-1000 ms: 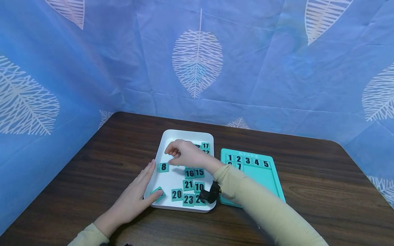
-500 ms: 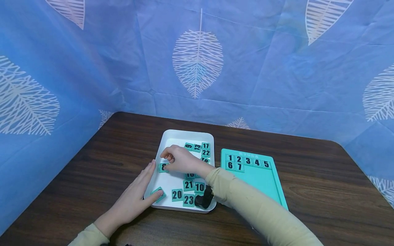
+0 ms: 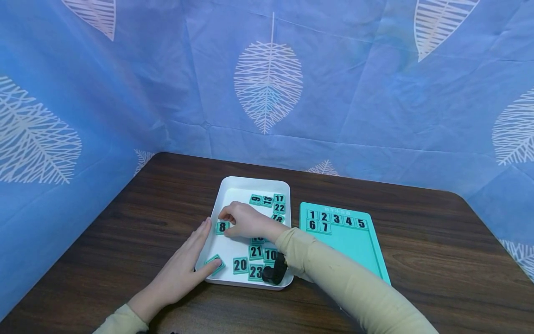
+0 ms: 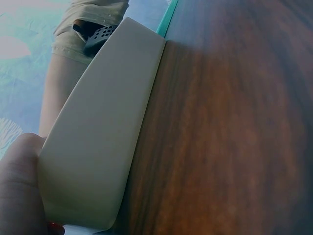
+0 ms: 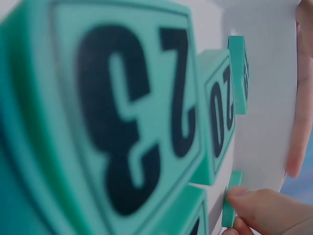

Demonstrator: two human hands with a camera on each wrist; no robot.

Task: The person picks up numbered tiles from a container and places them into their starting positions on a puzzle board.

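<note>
A white tray [image 3: 233,183] holds several teal number tiles. Inside it, my right hand [image 3: 248,220] pinches the number 8 tile [image 3: 222,228] between thumb and fingertips at its edges. The right wrist view shows the thumb on that tile's [image 5: 230,208] side. My left hand [image 3: 179,269] rests along the tray's left rim with straight fingers, its thumb over the near left corner. Beside that thumb lies a tilted tile [image 3: 216,265], its number covered. The left wrist view has the thumb [image 4: 22,176] against the tray's outer wall [image 4: 100,122].
Tiles 20 [image 3: 240,265], 21 [image 3: 256,252] and others lie around the right wrist, some hidden under it. A teal board [image 3: 350,246] with tiles 1 to 7 in its upper rows stands right of the tray. The right forearm crosses its near part. A blue cloth [image 3: 354,93] hangs behind the table.
My right hand has moved slightly left and nearer me, down to the number 8 tile, and now pinches it. Tiles 9 and 13 have come into view. The left hand has stayed put.
</note>
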